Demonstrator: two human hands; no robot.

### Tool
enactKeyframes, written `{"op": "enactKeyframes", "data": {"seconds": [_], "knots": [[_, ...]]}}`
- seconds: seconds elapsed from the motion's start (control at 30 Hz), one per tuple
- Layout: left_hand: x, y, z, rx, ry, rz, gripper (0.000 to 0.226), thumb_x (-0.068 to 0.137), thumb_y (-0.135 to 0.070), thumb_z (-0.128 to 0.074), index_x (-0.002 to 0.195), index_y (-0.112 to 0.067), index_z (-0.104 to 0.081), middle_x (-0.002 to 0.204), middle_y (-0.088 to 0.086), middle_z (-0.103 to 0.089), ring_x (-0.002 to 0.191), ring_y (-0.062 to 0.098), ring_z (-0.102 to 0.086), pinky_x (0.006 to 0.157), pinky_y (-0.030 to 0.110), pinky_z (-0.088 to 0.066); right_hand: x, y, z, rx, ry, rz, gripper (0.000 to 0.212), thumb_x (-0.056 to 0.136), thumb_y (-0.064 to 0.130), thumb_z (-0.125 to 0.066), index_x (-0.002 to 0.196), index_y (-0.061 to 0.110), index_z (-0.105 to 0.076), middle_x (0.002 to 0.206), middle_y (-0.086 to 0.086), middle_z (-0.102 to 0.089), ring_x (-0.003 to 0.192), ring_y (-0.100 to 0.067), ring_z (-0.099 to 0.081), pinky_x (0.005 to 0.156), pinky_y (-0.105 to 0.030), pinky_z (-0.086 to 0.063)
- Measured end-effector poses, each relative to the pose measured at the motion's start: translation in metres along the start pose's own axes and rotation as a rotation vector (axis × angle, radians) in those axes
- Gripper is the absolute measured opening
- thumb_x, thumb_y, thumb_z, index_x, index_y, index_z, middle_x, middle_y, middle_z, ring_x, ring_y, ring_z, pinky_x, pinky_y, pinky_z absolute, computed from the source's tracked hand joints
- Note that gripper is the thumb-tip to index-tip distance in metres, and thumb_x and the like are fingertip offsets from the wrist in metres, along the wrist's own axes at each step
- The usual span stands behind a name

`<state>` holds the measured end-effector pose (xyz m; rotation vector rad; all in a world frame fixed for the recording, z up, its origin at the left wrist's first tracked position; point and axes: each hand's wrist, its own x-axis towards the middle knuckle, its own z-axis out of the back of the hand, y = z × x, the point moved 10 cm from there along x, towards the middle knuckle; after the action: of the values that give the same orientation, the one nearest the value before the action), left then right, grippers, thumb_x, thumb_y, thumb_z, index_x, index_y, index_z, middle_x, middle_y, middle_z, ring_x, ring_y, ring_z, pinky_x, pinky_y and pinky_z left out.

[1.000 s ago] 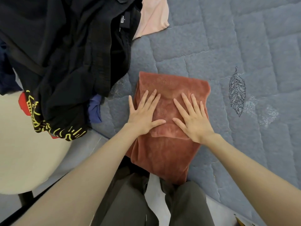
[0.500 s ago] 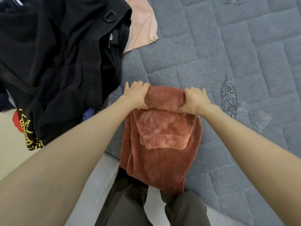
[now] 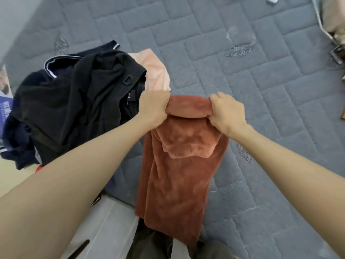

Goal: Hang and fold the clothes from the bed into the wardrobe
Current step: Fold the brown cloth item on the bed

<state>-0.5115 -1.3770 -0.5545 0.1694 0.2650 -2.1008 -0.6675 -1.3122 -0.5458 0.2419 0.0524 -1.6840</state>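
A rust-red fleece garment (image 3: 177, 176) lies lengthwise on the grey quilted bed (image 3: 261, 101), its near end hanging over the bed's edge. My left hand (image 3: 153, 107) grips the far folded edge at its left corner. My right hand (image 3: 226, 111) grips the same edge at the right corner. The far edge is lifted and rolled between both hands. To the left sits a heap of dark clothes (image 3: 74, 101), with a pale pink garment (image 3: 155, 71) lying partly under it.
Small items (image 3: 336, 40) lie at the bed's far right edge, and a white object (image 3: 272, 0) sits at the top. A pale floor strip (image 3: 104, 227) runs along the bed's near side. My dark trouser legs (image 3: 153, 247) stand against the bed.
My hands went from pressing flat on the red garment to gripping its far edge. They now hold that edge raised farther from me, and more of the bed shows.
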Motion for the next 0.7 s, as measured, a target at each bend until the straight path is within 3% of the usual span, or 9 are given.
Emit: {"op": "enactKeyframes", "data": {"seconds": [0.13,0.27,0.5,0.6,0.7], "knots": [[0.031,-0.009,0.079,0.128,-0.325,-0.036,0.030,0.064,0.004,-0.055,0.088,-0.013,-0.049,0.085,0.008,-0.059,0.081,0.035,-0.056,0.064,0.035,-0.024,0.032,-0.009,0.080,-0.061,-0.340,-0.027,0.019,0.074,0.005,-0.055,0.092,0.006,-0.050,0.096,-0.016,-0.055,0.088,-0.040,-0.053,0.058,-0.038,-0.027],[0.028,-0.013,0.104,0.267,-0.491,-0.068,0.033,0.058,0.002,-0.060,0.082,-0.017,-0.049,0.075,0.002,-0.055,0.070,0.028,-0.055,0.062,0.034,-0.033,0.034,-0.006,0.110,-0.121,-0.501,-0.015,0.023,0.066,0.002,-0.058,0.088,0.008,-0.052,0.087,-0.015,-0.055,0.078,-0.037,-0.052,0.056,-0.036,-0.025],[-0.045,-0.016,0.030,0.254,-0.562,-0.188,0.019,0.083,-0.001,-0.048,0.094,-0.014,-0.056,0.076,0.002,-0.052,0.070,0.023,-0.046,0.067,0.032,-0.031,-0.035,0.017,0.022,-0.183,-0.350,0.096,0.037,0.058,0.005,-0.069,0.092,0.012,-0.054,0.081,-0.009,-0.049,0.071,-0.031,-0.048,0.058,-0.037,-0.031],[-0.074,-0.006,-0.003,0.245,-0.498,-0.216,0.033,0.078,0.000,-0.050,0.108,-0.013,-0.051,0.085,0.005,-0.053,0.075,0.023,-0.044,0.073,0.034,-0.032,-0.064,0.031,-0.012,-0.160,-0.273,0.170,0.043,0.060,0.006,-0.070,0.099,0.011,-0.054,0.083,-0.009,-0.050,0.074,-0.032,-0.048,0.061,-0.038,-0.034],[-0.100,0.004,-0.041,0.240,-0.318,-0.258,0.055,0.063,0.003,-0.061,0.114,-0.014,-0.049,0.090,0.006,-0.053,0.079,0.026,-0.048,0.076,0.035,-0.032,-0.084,0.051,-0.042,-0.128,-0.156,0.256,0.051,0.057,0.011,-0.074,0.102,0.012,-0.051,0.083,-0.007,-0.051,0.074,-0.030,-0.050,0.061,-0.038,-0.036]]}}
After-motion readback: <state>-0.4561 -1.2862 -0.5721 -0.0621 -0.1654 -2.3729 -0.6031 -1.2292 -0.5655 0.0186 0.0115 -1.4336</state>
